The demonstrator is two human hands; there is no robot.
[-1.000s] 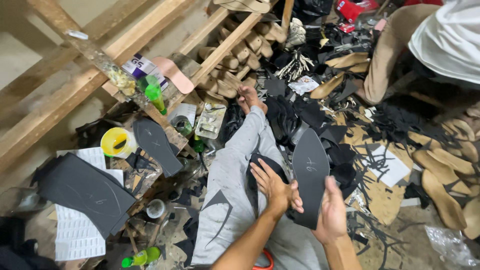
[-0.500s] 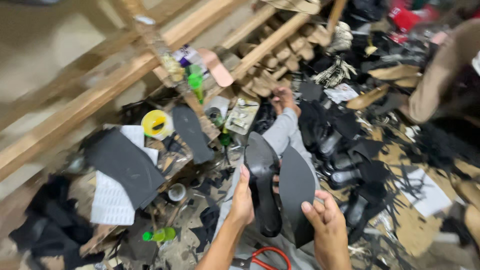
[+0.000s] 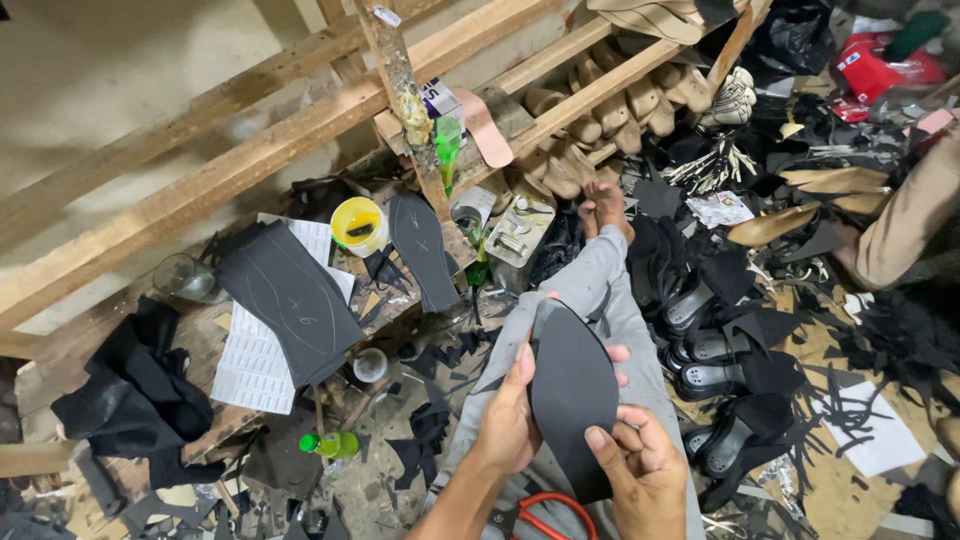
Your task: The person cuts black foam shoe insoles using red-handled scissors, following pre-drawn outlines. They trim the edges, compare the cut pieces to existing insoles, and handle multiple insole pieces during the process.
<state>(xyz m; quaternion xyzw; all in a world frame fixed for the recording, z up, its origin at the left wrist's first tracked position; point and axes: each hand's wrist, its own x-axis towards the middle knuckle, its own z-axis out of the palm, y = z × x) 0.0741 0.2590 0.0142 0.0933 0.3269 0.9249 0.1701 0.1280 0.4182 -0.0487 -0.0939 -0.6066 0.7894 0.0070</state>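
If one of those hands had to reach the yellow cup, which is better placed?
Probably the left hand: it grips the black sole on the edge facing the yellow cup, while the right hand sits on the far side, lower down.

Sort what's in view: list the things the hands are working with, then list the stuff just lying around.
In hand:
- black sole piece, held by the left hand and right hand

Lying about:
- yellow tub
- black cut sheet
- green bottle
- red-handled scissors
- black sandals
- metal can
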